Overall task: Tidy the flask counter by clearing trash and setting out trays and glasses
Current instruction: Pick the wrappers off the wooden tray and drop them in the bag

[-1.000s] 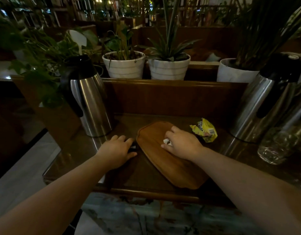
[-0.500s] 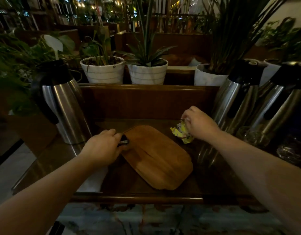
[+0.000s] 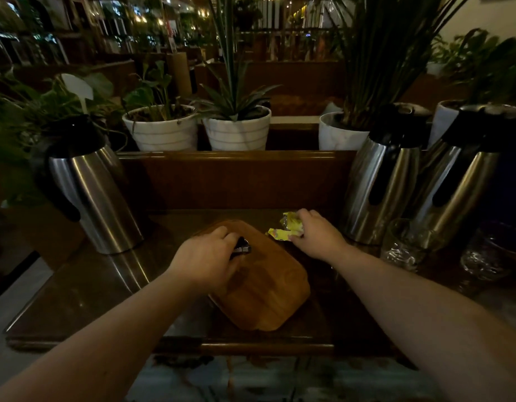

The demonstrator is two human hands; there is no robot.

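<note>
A wooden tray (image 3: 265, 288) lies tilted on the dark counter (image 3: 85, 288), near its front edge. My left hand (image 3: 207, 256) rests on the tray's upper left part, fingers closed on a small dark shiny object (image 3: 241, 248). My right hand (image 3: 314, 236) grips a crumpled yellow wrapper (image 3: 285, 227) just right of the tray. Two clear glasses (image 3: 404, 245) (image 3: 486, 250) stand at the right, in front of the flasks.
One steel flask (image 3: 94, 198) stands at the left, two more (image 3: 378, 181) (image 3: 460, 181) at the right. Behind a wooden back rail (image 3: 236, 158) are white plant pots (image 3: 161, 132) (image 3: 236, 129) (image 3: 338, 132). Grey floor lies to the left.
My right hand left the tray's middle, went right to the yellow wrapper and closed on it. My left hand shifted onto the tray with the dark object. The view turned right.
</note>
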